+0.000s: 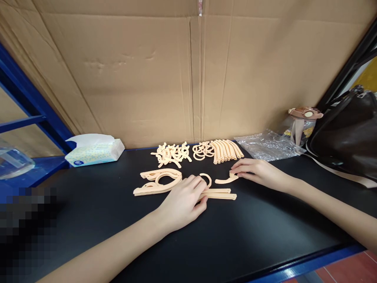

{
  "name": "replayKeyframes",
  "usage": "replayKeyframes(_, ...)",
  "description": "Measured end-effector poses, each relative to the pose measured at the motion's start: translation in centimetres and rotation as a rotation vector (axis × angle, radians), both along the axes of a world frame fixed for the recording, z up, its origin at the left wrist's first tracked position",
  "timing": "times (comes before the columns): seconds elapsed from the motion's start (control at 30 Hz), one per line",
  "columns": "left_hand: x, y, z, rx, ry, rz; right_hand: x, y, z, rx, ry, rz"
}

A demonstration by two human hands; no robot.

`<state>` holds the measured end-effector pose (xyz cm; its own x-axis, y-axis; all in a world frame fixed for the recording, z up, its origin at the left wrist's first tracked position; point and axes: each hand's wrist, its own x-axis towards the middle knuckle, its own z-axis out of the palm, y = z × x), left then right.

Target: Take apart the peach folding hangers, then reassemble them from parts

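Observation:
My left hand (pixel 184 202) rests on the black tabletop (pixel 118 220), fingers curled over two straight cream plastic bars (pixel 219 193) and next to a small cream ring piece (pixel 207 177). My right hand (pixel 256 172) pinches the end of a curved cream plastic piece (pixel 225 180). Left of my left hand lies an assembled cream folding hanger (pixel 157 182). Behind stand rows of cream parts: small hooks (pixel 171 153), rings (pixel 202 150) and curved arms (pixel 226 149).
A tissue pack (pixel 94 150) lies at the back left. A crumpled clear plastic bag (pixel 266 145), a lidded drinking cup (pixel 303 124) and a dark handbag (pixel 347 137) sit at the back right. Cardboard (pixel 165 70) walls off the back. Blue shelf frame (pixel 26 98) at left.

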<state>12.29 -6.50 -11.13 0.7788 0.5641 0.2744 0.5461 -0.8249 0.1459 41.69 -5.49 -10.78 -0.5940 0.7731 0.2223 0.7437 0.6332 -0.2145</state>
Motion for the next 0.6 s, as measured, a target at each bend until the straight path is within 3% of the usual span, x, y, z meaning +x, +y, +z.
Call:
replayKeyframes(0.17,-0.02,0.05,-0.01,0.006,-0.019,-0.005,0.22,0.20,-0.27,-0.065,0.096,0.003)
replayKeyframes(0.37,-0.01,0.05,0.00,-0.012,0.000,0.000,0.31,0.49,-0.96,-0.001,0.149,-0.149)
replayKeyframes(0.6,0.02,0.06,0.00,-0.015,-0.031,-0.005,-0.12,0.07,-0.51,-0.015,0.125,-0.195)
